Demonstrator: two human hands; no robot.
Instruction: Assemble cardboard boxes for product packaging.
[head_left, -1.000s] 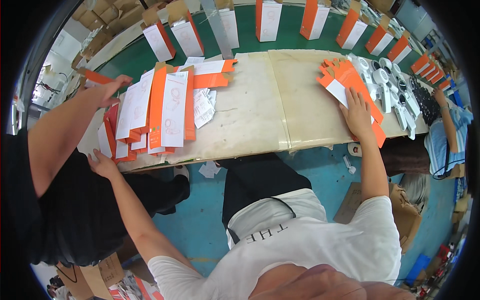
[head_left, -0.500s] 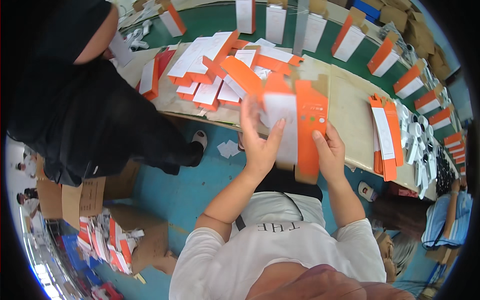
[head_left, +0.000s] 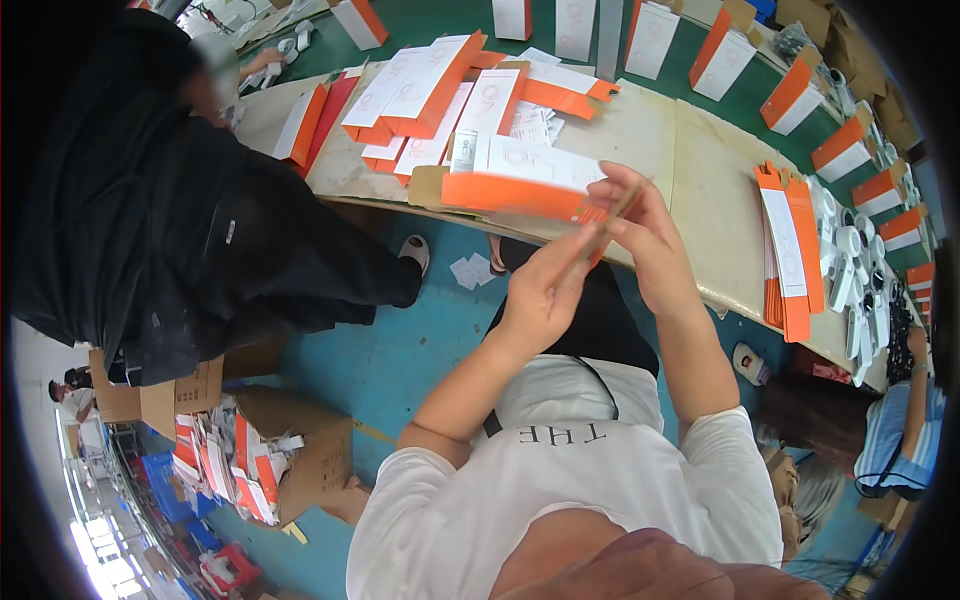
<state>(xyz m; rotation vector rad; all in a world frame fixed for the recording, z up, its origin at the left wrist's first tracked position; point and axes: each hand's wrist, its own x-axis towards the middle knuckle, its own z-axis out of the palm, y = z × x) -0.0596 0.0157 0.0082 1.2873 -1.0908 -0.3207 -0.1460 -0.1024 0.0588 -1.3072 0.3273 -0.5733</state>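
Landmark: the beige worktable [head_left: 650, 130], a flat matte board surface with a thin front edge.

Both hands are raised over the front edge of the worktable and hold one flat carton blank [head_left: 520, 175]. The blank is stiff card, long and rectangular, orange along its near side and white on its upper face, with a plain brown flap at its left end. It lies roughly level, seen nearly edge-on at its right end.

The left hand [head_left: 545, 290] is closed in a pinch, fingertips on the blank's right end from below. The right hand [head_left: 640, 235] is closed on the same end from above, fingers curled over the edge.

On the worktable behind the blank lies a loose heap of flat orange-and-white blanks [head_left: 430, 90]. Toward the right end of the worktable sits a neat stack of narrow orange-and-white blanks [head_left: 790, 250]. Left of the worktable stands a person in dark clothing [head_left: 150, 200]. Below the worktable, on the blue floor, an open corrugated box [head_left: 300, 450] holds more card pieces.
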